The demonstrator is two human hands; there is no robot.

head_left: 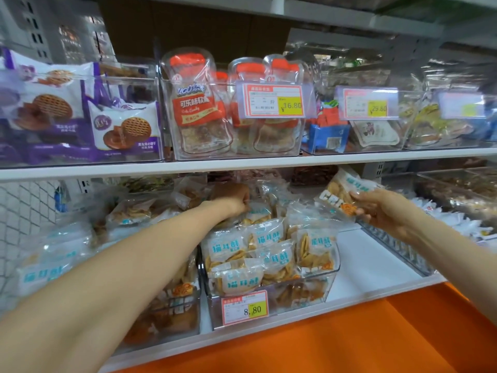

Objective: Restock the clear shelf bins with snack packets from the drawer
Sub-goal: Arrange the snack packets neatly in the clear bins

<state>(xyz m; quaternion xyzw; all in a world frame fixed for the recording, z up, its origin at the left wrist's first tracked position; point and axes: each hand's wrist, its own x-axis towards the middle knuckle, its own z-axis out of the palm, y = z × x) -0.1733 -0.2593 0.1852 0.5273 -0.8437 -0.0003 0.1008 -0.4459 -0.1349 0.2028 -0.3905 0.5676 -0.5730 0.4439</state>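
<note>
Clear plastic hides my left hand [231, 198] among the rear packets, grip unreadable; the middle bin [309, 290] looks heaped nearly full, and one more snack packet [340, 193] waits unplaced, pinched in my right hand [386, 211].

Glossy clear plastic bins [332, 281] hold shiny film snack packets [271, 232].

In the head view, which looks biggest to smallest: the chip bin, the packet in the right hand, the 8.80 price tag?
1. chip bin
2. packet in the right hand
3. 8.80 price tag, nearer the camera
</note>
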